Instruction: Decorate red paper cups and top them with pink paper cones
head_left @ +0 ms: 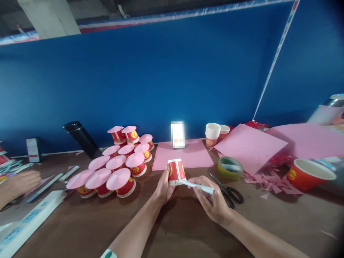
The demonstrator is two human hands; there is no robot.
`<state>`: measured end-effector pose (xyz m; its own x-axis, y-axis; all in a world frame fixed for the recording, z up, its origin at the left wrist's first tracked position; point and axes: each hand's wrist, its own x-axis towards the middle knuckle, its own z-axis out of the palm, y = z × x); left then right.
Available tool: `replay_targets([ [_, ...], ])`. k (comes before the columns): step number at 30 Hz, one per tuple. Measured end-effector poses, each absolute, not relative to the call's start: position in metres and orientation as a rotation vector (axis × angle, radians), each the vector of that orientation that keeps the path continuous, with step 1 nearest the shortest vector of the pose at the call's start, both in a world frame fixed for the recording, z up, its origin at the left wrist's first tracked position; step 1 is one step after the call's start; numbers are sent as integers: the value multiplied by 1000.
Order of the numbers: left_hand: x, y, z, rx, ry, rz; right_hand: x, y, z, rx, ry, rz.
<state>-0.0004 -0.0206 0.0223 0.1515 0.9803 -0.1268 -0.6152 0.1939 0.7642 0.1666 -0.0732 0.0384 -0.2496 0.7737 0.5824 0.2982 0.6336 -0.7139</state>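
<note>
A red paper cup with white bands and a yellow print is gripped in my left hand, fingers wrapped round its side. My right hand pinches a white pen, whose tip points left and meets or nearly meets the cup's lower edge. Whether the pen holds ink or glue I cannot tell. To the left stand several red cups wearing pink paper cones. Behind the held cup lies a stack of pink paper. Black-handled scissors rest just right of my right hand.
Right of the scissors are a tape roll, pink scraps, a large red cup and stacked paper cups. A power strip and black bottle lie left. Another person's hand is at far left.
</note>
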Motion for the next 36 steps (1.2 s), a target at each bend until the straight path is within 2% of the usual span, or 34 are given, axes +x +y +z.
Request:
replay_targets([
  [17, -1, -18, 13, 694, 735, 1276, 166, -74, 39, -856, -1837, 624],
  [36, 2, -19, 13, 711, 697, 1286, 167, -71, 35, -831, -1883, 502],
])
